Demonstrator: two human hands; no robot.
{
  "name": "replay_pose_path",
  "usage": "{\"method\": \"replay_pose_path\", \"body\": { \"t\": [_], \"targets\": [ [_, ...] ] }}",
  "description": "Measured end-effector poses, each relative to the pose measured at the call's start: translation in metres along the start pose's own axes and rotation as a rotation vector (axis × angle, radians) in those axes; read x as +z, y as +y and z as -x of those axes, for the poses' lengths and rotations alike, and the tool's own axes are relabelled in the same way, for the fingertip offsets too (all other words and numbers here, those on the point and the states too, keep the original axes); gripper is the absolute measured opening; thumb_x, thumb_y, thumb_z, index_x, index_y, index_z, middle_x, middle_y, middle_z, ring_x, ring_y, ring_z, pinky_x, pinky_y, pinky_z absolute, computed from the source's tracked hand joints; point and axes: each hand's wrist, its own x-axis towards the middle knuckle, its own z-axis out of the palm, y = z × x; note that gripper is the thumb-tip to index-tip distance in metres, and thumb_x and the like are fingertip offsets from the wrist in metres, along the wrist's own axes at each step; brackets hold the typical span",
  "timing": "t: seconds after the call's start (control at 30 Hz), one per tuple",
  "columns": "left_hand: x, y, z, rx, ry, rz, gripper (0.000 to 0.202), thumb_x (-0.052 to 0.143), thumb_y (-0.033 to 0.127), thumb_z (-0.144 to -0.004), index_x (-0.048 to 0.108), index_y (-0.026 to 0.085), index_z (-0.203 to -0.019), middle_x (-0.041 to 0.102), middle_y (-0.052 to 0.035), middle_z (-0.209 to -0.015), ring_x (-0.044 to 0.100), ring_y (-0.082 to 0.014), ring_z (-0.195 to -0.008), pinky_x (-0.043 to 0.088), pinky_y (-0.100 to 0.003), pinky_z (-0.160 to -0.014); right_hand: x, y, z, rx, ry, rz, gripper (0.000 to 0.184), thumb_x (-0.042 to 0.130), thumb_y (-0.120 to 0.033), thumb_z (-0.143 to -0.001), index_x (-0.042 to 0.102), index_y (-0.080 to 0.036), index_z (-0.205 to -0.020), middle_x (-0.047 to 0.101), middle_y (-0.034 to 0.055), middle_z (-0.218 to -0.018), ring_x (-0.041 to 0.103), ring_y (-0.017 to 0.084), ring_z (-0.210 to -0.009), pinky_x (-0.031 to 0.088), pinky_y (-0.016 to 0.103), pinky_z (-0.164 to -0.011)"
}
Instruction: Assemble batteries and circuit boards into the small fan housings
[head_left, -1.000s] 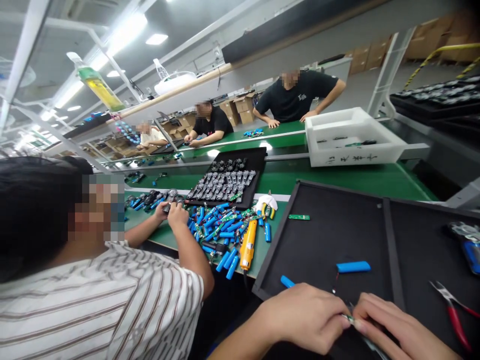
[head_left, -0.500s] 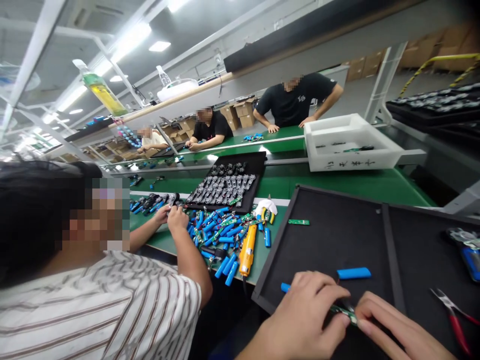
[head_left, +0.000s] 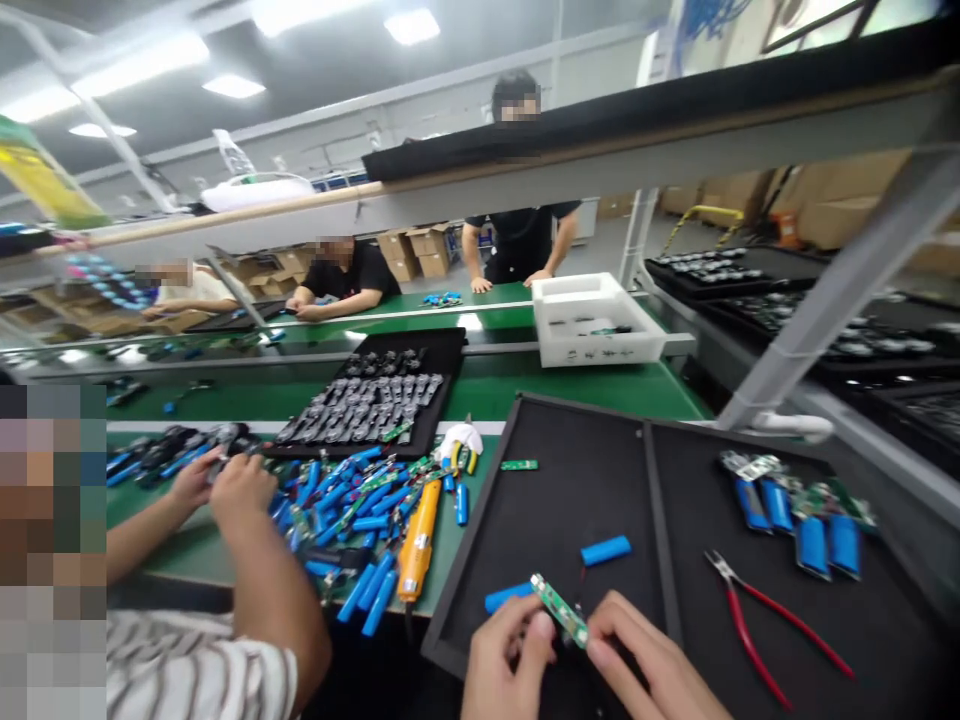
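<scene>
A narrow green circuit board (head_left: 559, 610) is held slantwise between my two hands, its component side up. My left hand (head_left: 504, 660) has its thumb and fingers closed at the board's left side. At the lower right end, the fingertips of my right hand (head_left: 649, 665) pinch it. Just beyond, a blue battery cell (head_left: 606, 551) lies on the black tray (head_left: 577, 480), a thin red wire running down from it toward the board. Another blue cell (head_left: 508, 598) lies beside my left fingers, partly covered by them.
Red-handled pliers (head_left: 742, 600) and several blue cells with boards (head_left: 814, 540) lie in the right compartment. A loose board (head_left: 519, 465) is at the upper left. Leftward are a yellow electric screwdriver (head_left: 418, 545), a battery pile (head_left: 352, 505) and a co-worker's hands (head_left: 240, 490). A white bin (head_left: 600, 350) stands behind.
My view has swung right, bringing the pliers and the cells beside them fully into sight. The board between my hands now shows more of its face, and the left hand covers less of it.
</scene>
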Motion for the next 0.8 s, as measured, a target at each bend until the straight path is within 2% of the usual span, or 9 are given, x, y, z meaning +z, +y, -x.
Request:
{"method": "replay_pose_path", "body": {
  "t": [0.1,0.2,0.27,0.37,0.43,0.5,0.6,0.7,0.8],
  "targets": [
    [0.002,0.014,-0.011,-0.102,-0.009,0.157,0.045,0.063,0.058,-0.090,0.071,0.015,-0.101,0.061,-0.0028,-0.071,0.052,-0.0131,-0.060,0.043,-0.023,-0.057,0.007,-0.005,0.001,0.010,-0.003,-0.023,0.024,0.042,-0.040,-0.105,0.060,-0.028,-0.094,0.064,0.0028,-0.094,0.066,0.022,-0.090,0.055,0.032,-0.084],
    [0.004,0.027,-0.019,-0.096,-0.008,0.155,0.038,0.065,0.052,-0.092,0.068,0.015,-0.093,0.058,-0.0002,-0.071,0.047,-0.0107,-0.061,0.040,-0.021,-0.058,0.010,-0.014,0.004,0.029,0.014,-0.032,0.020,0.047,-0.037,-0.105,0.061,-0.027,-0.095,0.064,0.0032,-0.096,0.064,0.023,-0.094,0.053,0.035,-0.086],
    [0.003,0.037,-0.022,-0.054,-0.052,0.112,0.034,0.063,0.048,-0.094,0.068,0.015,-0.094,0.061,-0.0020,-0.079,0.053,-0.0124,-0.068,0.044,-0.022,-0.065,0.009,-0.020,0.006,0.028,0.025,-0.026,0.017,0.050,-0.034,-0.104,0.063,-0.026,-0.096,0.065,0.0029,-0.097,0.063,0.023,-0.095,0.051,0.036,-0.087],
    [-0.004,0.053,-0.025,0.074,-0.209,-0.015,0.029,0.057,0.042,-0.099,0.068,0.016,-0.094,0.063,-0.0041,-0.087,0.058,-0.0157,-0.079,0.048,-0.025,-0.074,0.000,-0.027,0.008,-0.015,0.042,-0.019,0.016,0.052,-0.030,-0.103,0.064,-0.025,-0.093,0.065,0.0027,-0.095,0.062,0.022,-0.093,0.050,0.036,-0.088],
    [-0.009,0.062,-0.027,0.174,-0.310,-0.130,0.024,0.055,0.036,-0.100,0.069,0.017,-0.095,0.063,-0.0044,-0.088,0.059,-0.0164,-0.081,0.048,-0.026,-0.076,-0.009,-0.029,0.007,-0.049,0.138,-0.037,0.015,0.052,-0.029,-0.103,0.062,-0.024,-0.094,0.065,0.0044,-0.099,0.062,0.022,-0.096,0.050,0.037,-0.090],
    [-0.012,0.067,-0.028,0.261,-0.377,-0.218,0.019,0.055,0.031,-0.101,0.068,0.018,-0.097,0.064,-0.0048,-0.090,0.060,-0.0168,-0.082,0.047,-0.027,-0.078,-0.017,-0.031,0.005,-0.098,0.250,-0.046,0.012,0.051,-0.028,-0.103,0.061,-0.024,-0.108,0.064,0.0079,-0.117,0.060,0.024,-0.112,0.048,0.040,-0.101],
    [-0.013,0.068,-0.030,0.340,-0.411,-0.267,0.016,0.054,0.027,-0.101,0.068,0.019,-0.102,0.065,-0.0053,-0.093,0.061,-0.0172,-0.084,0.048,-0.027,-0.079,-0.023,-0.032,0.000,-0.136,0.233,-0.018,0.033,0.050,-0.030,-0.104,0.051,-0.027,-0.137,0.055,0.0094,-0.141,0.048,0.025,-0.135,0.037,0.046,-0.116],
    [-0.014,0.063,-0.029,0.335,-0.386,-0.283,0.016,0.054,0.025,-0.101,0.068,0.020,-0.105,0.067,-0.0052,-0.095,0.062,-0.0169,-0.085,0.048,-0.027,-0.079,-0.021,-0.032,-0.005,-0.068,0.155,-0.047,0.032,0.048,-0.032,-0.106,0.052,-0.028,-0.137,0.063,0.0070,-0.129,0.056,0.023,-0.125,0.044,0.041,-0.110],
    [-0.018,0.059,-0.026,0.288,-0.336,-0.295,0.015,0.055,0.025,-0.100,0.069,0.019,-0.101,0.067,-0.0045,-0.091,0.063,-0.0163,-0.081,0.049,-0.025,-0.075,-0.017,-0.030,-0.008,-0.024,0.099,-0.092,0.018,0.048,-0.032,-0.106,0.061,-0.025,-0.116,0.066,0.0036,-0.109,0.063,0.019,-0.103,0.050,0.034,-0.094]
  ]
}}
